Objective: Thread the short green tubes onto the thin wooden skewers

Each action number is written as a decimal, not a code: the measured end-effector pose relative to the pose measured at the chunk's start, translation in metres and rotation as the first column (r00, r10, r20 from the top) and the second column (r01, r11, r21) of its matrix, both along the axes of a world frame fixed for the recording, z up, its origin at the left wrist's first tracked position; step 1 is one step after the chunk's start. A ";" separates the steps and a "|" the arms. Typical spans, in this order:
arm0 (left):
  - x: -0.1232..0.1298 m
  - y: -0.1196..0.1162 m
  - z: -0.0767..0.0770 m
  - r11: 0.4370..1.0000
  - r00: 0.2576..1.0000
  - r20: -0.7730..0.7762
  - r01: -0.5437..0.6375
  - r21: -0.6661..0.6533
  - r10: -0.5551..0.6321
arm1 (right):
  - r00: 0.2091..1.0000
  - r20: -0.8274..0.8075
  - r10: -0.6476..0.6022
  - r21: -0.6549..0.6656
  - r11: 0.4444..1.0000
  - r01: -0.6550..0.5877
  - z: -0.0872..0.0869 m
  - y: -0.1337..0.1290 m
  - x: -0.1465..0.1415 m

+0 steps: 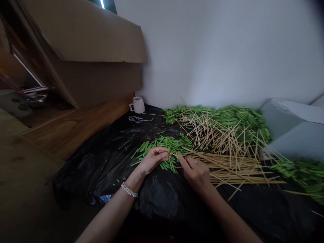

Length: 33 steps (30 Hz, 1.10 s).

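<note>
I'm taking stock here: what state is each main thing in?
Left hand: pinching a green piece
Right hand: index finger extended
Green heaps: short pieces, loose
Sticks: loose, partly crisscrossed
Mug: upright
String: loosely looped
Black plastic: spread, wrinkled
Cardboard box: flap folded outward

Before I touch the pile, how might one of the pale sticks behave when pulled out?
The sticks look thin and straight, so one is probably light and fairly stiff. They lie crisscrossed, so it may drag others along.
</note>
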<state>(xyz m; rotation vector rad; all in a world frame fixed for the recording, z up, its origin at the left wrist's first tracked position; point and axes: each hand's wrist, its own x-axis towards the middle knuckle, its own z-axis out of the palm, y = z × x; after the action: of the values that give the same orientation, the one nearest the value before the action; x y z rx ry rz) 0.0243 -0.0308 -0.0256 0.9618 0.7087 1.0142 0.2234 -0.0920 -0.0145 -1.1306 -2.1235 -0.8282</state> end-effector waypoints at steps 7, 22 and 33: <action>0.000 0.002 -0.003 1.000 1.000 -0.012 -0.012 -0.008 0.012 | 1.000 -0.008 -0.001 -0.015 1.000 0.001 -0.001 0.001 -0.001; 0.000 0.003 -0.008 0.999 0.999 -0.007 -0.040 -0.020 0.039 | 1.000 -0.010 -0.026 -0.032 0.999 0.025 -0.008 0.001 -0.003; 0.000 0.005 -0.012 0.998 0.995 -0.077 -0.067 0.019 0.068 | 0.999 -0.038 -0.028 -0.053 0.998 0.025 -0.010 -0.001 -0.008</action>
<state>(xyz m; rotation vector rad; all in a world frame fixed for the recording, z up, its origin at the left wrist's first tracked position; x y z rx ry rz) 0.0239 -0.0260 -0.0371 1.0011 0.8026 1.0476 0.2155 -0.0929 -0.0247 -1.1948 -2.1136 -0.7598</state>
